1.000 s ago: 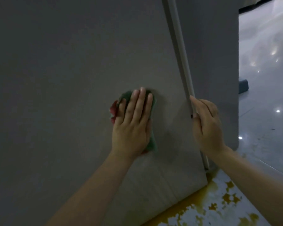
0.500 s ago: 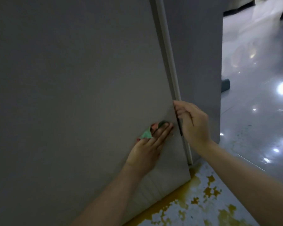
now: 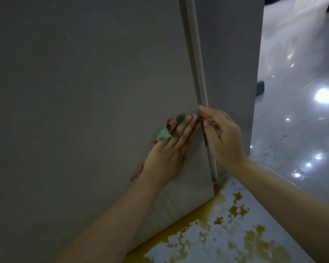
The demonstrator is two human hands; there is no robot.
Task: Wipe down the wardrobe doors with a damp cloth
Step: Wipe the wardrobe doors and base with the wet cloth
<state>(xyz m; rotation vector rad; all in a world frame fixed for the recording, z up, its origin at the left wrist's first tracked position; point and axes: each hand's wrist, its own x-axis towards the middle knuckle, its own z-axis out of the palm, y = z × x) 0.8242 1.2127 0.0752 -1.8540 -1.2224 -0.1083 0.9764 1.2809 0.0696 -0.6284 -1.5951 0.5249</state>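
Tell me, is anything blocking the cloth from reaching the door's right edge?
Nothing visible does. The left hand presses the green cloth flat on the wardrobe door, fingertips almost at the edge. Only the right hand, at that edge, sits close by.

Cloth (image 3: 164, 132) mostly hidden under left hand (image 3: 166, 156), apparently.

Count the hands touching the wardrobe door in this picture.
2. The left hand presses the cloth flat against the door; the right hand is at the door's right edge.

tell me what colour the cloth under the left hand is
Green with red parts, seen in the head view: cloth under left hand.
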